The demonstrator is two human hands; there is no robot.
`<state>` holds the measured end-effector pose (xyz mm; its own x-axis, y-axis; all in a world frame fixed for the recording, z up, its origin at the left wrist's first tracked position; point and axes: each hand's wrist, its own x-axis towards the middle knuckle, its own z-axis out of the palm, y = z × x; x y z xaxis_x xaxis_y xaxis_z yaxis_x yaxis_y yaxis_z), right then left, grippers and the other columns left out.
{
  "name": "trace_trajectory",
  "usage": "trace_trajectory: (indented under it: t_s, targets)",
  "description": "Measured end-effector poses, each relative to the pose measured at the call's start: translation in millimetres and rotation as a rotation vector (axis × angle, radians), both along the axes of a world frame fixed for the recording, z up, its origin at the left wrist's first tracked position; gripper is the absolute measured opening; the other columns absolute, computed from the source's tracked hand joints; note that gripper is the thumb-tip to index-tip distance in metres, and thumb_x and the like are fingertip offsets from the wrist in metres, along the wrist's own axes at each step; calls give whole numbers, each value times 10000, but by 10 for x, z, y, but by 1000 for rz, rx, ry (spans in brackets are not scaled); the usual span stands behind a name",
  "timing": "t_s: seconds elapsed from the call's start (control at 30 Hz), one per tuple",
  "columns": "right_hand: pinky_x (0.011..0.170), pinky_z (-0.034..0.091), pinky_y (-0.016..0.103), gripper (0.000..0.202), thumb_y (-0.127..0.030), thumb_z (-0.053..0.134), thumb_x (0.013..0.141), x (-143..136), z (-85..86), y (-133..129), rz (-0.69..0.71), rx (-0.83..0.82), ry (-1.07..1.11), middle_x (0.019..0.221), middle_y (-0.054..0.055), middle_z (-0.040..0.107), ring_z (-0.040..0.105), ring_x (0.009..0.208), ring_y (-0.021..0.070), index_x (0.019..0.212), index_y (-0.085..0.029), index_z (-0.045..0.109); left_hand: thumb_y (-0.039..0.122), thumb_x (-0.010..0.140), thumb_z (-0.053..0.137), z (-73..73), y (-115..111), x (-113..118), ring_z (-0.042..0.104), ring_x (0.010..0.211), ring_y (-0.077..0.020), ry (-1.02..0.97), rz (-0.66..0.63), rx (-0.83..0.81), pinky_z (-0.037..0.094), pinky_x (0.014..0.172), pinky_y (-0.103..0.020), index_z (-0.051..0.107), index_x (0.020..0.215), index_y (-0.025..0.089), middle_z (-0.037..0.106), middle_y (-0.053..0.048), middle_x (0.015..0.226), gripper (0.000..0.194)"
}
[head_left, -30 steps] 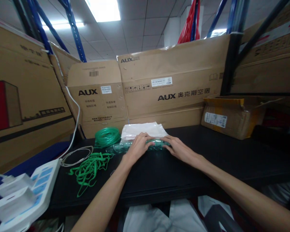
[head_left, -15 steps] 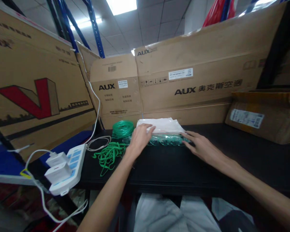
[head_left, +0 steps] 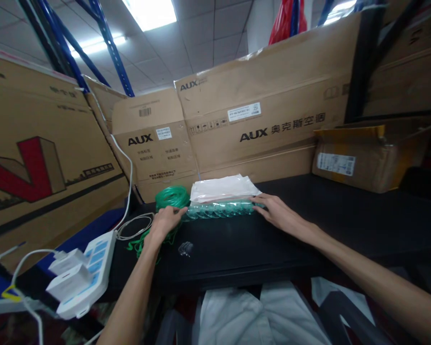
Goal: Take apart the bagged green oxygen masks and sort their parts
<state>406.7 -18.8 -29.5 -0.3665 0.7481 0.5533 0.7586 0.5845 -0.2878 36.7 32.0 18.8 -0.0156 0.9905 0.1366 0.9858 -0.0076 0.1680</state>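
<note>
A row of clear, green-tinted curved pieces (head_left: 219, 209) lies lengthwise on the black table. My left hand (head_left: 165, 221) pinches its left end, thumb and fingers close together. At the right end, the fingertips of my right hand (head_left: 273, 208) grip the row between thumb and fingers. Just behind it is a stack of white sheets or bags (head_left: 224, 188). A coil of green tubing (head_left: 171, 196) sits beyond my left hand. Tangled green strips (head_left: 135, 246) are partly hidden under that hand and wrist. A small clear crumpled piece (head_left: 186, 248) lies nearer to me.
A white power strip (head_left: 99, 268) with plugged-in chargers and a thin looped cable (head_left: 134, 226) occupy the left side. Large cardboard panels (head_left: 215, 139) wall the back. An opened cardboard box (head_left: 348, 160) stands at the right. The black table's front edge (head_left: 237, 275) is close to my lap.
My left hand has moved left from over the row to its left end, uncovering the row and the small clear piece. My right hand stays at the right end. The view has turned right.
</note>
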Motion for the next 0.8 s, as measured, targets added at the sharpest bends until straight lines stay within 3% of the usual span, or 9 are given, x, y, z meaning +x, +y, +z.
trace_trajectory:
  t_s: [0.13,0.3,0.4,0.6,0.7,0.73,0.8]
  targets:
    - [1007,483,412,365,-259,492,980,145,9,13,-43,-10,13,1203,150,682,659,1121,296,1297,-200,663,603,923,435,21,25,32,659,1158,-338,7,-116,-34,493,927,-373,748,1172,270,762,-104,1135,521]
    - [925,524,382,338,-271,503,983,152,41,-15,-179,-1,4,1161,163,671,680,1027,276,1246,-152,679,500,949,433,-3,42,62,647,1176,-356,17,-123,7,484,953,-401,717,1240,225,747,-138,1167,491]
    - [923,532,384,345,-267,492,989,101,57,-128,-230,22,-16,1212,170,649,683,1030,278,1261,-142,665,504,954,423,6,-72,27,636,1185,-378,15,-86,55,471,974,-432,687,1283,194,737,-164,1179,523]
    - [1044,480,407,418,-385,497,992,135,101,-391,-230,37,79,1325,145,638,641,1177,300,1305,-161,660,563,974,357,74,-402,-22,620,1214,-371,-37,-34,187,463,982,-419,689,1269,250,732,-121,1212,543]
    - [1109,420,364,504,-456,510,982,151,237,-168,-286,-124,259,1405,120,610,571,1293,285,1382,-165,607,591,985,333,92,-271,95,602,1249,-342,-147,-51,206,454,1009,-379,645,1317,205,705,-127,1266,597]
    - [1122,401,348,519,-476,484,994,144,296,-24,-338,-249,334,1441,105,583,545,1324,275,1402,-172,586,588,993,321,98,-165,158,595,1258,-337,-176,-50,191,452,1018,-377,628,1328,168,688,-150,1289,619]
    - [1122,396,380,518,-471,418,1025,111,407,320,-403,-336,348,1420,149,590,519,1343,302,1341,-117,624,562,1011,313,112,95,302,606,1229,-357,-190,-35,162,463,1011,-417,639,1266,75,671,-229,1270,639]
